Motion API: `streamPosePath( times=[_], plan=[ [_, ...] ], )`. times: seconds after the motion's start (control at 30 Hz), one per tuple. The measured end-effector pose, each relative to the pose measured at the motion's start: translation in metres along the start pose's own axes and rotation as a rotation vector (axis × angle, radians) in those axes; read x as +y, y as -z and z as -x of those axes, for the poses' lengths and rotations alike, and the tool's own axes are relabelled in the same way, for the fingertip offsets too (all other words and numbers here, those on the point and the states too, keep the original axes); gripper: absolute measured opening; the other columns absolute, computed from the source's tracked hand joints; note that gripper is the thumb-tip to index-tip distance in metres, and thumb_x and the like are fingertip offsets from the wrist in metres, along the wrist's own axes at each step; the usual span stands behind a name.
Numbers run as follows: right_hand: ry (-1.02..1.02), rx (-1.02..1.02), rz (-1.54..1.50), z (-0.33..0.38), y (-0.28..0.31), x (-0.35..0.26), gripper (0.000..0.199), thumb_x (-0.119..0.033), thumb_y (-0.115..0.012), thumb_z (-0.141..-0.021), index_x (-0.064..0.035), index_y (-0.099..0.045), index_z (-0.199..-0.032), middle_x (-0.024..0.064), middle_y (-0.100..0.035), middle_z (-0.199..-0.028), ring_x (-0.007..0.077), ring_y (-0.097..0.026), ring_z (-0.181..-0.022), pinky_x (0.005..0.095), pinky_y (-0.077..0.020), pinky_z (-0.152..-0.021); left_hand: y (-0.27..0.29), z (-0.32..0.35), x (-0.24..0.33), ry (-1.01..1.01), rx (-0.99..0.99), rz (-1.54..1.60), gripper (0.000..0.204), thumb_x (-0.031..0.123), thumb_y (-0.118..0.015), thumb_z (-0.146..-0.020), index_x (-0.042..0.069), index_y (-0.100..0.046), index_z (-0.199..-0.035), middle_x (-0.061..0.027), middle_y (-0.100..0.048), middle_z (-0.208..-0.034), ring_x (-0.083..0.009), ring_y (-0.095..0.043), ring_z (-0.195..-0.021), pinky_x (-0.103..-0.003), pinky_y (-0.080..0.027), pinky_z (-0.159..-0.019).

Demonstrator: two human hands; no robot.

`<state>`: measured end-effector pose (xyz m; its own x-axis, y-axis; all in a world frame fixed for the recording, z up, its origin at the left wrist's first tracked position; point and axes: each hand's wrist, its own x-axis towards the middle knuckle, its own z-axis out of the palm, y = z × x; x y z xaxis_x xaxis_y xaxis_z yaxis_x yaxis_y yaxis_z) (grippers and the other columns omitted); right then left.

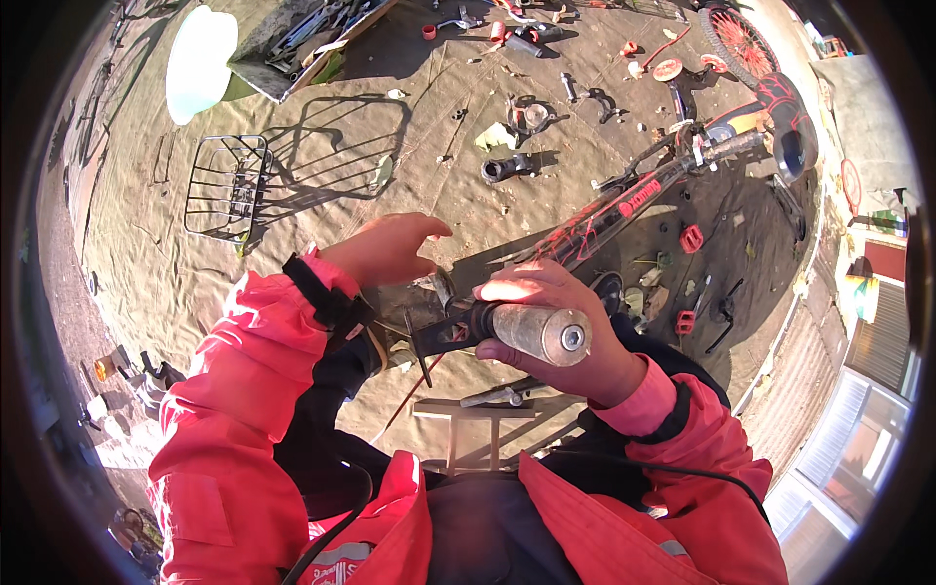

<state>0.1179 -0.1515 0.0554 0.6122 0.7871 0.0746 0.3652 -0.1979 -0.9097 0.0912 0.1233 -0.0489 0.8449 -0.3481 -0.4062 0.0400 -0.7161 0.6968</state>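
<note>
My right hand (546,292) is wrapped round a dusty grey metal cylinder (539,333) with a bolt head in its end face. A dark clamp-like part (453,333) joins the cylinder on its left. My left hand (390,249) is to the left, held in the air with the fingers apart and nothing in them. Beyond my right hand lies a black and red bicycle frame (639,195), with a black and red saddle (792,127) at its far right end. How the cylinder connects to the frame is hidden by my right hand.
A black wire rack (229,185) lies on the tarp (322,253) at left. Behind it stand a tool crate (292,73) and a white round object (200,63). Two red pedals (691,239) lie at right, and a wheel (741,44) far right. A wooden stool (473,412) is close to me.
</note>
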Motion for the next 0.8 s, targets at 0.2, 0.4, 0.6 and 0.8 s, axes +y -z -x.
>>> streamPosePath(
  times=[0.2, 0.4, 0.6, 0.8],
  plan=[
    [0.046, -0.016, 0.01, -0.012, 0.003, 0.006, 0.056, -0.014, -0.09, -0.07, -0.0147, -0.07, -0.122, 0.0088, -0.072, -0.113, 0.0326, -0.067, -0.104, 0.0421, -0.0558, -0.09, -0.012, 0.021, 0.018, -0.234, -0.192, 0.185, 0.087, 0.019, -0.084, -0.073, 0.004, -0.047, -0.15, -0.0224, -0.055, -0.143, -0.0419, -0.054, -0.133, -0.046, -0.045, -0.112],
    [0.003, -0.046, -0.038, -0.02, 0.005, 0.008, 0.057, -0.011, -0.085, -0.072, -0.015, -0.068, -0.126, 0.0081, -0.071, -0.115, 0.0327, -0.067, -0.108, 0.042, -0.0558, -0.091, -0.018, 0.017, 0.039, -0.405, -0.001, 0.388, 0.086, 0.022, -0.085, -0.071, 0.001, -0.049, -0.145, -0.0231, -0.06, -0.133, -0.043, -0.061, -0.122, -0.047, -0.051, -0.104],
    [-0.081, -0.142, -0.107, -0.025, 0.016, 0.006, 0.056, -0.009, -0.083, -0.073, -0.0136, -0.067, -0.126, 0.0079, -0.068, -0.117, 0.0323, -0.067, -0.108, 0.041, -0.056, -0.091, -0.021, 0.01, 0.043, -0.315, -0.022, 0.347, 0.083, 0.014, -0.083, -0.074, 0.004, -0.047, -0.148, -0.0202, -0.061, -0.133, -0.0412, -0.063, -0.12, -0.045, -0.052, -0.102],
    [-0.002, -0.109, -0.164, -0.029, 0.014, 0.01, 0.053, -0.012, -0.084, -0.074, -0.0141, -0.068, -0.125, 0.0077, -0.068, -0.114, 0.0319, -0.066, -0.105, 0.0407, -0.0561, -0.087, 0.012, 0.004, 0.034, -0.257, -0.284, 0.267, 0.082, 0.011, -0.08, -0.077, 0.004, -0.046, -0.151, -0.0198, -0.059, -0.136, -0.0398, -0.061, -0.124, -0.044, -0.051, -0.104]
  ],
)
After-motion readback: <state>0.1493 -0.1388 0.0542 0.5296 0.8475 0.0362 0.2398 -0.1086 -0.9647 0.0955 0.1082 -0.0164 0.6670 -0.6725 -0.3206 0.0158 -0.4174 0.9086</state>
